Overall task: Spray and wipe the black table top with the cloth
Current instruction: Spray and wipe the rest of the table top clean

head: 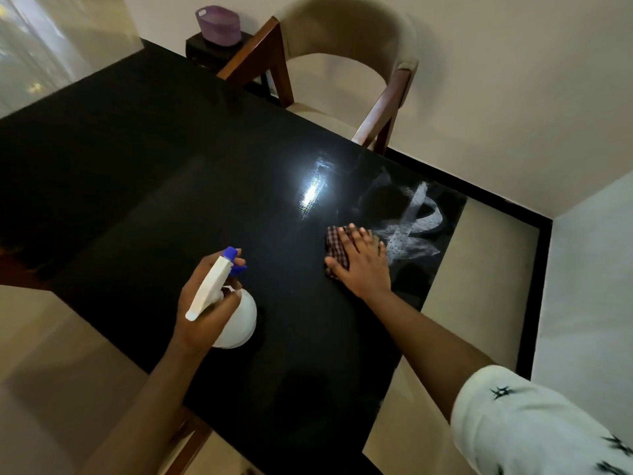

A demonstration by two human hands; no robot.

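- Cloth point(337, 246), a checked rag, lies flat on the black worktop point(171, 173) near its right edge, pinned under the right hand point(359, 260), whose fingers are spread and pressing down.
- White streaks of spray point(416, 221) sit just beyond the cloth, toward the far right corner; sweeping there next in overlapping passes should clear them.
- Keeping the palm flat likely spreads pressure and avoids smears.
- Left hand point(205, 296) is clenched around the spray bottle point(236, 313), held upright near the front edge, nozzle pointing across the worktop.
- Most of the worktop's left side looks dry and unwiped.
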